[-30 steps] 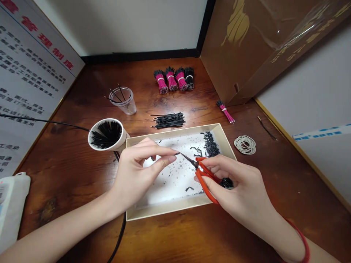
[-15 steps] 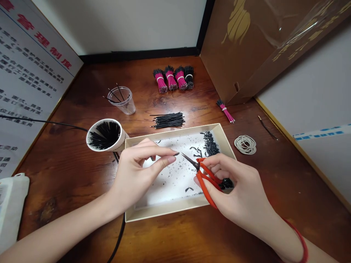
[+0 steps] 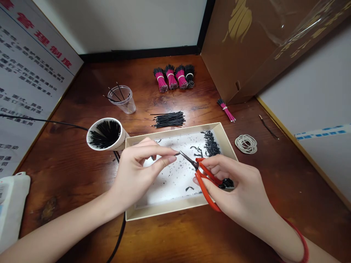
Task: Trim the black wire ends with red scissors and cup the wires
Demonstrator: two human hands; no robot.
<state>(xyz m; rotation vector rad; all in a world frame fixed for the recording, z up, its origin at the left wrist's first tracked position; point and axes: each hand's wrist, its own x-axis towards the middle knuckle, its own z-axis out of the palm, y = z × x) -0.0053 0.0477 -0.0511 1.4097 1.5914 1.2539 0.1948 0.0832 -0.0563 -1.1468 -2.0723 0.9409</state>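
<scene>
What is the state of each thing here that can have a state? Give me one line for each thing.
Left hand: pinching a short black wire.
Right hand: holding scissors.
Scissors: blades together, tips beside the wire.
Paper cup: tilted on its side, packed with black wires.
Plastic cup: upright, holding a few wires.
Tray: scattered with black scraps.
Pink bundles: tied with bands.

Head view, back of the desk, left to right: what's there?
Clear plastic cup holding a few black wires → three rubber-banded bundles of pink-and-black wires → rubber-banded all-black wire bundle → small pink wire bundle → thin loose dark wire
</scene>
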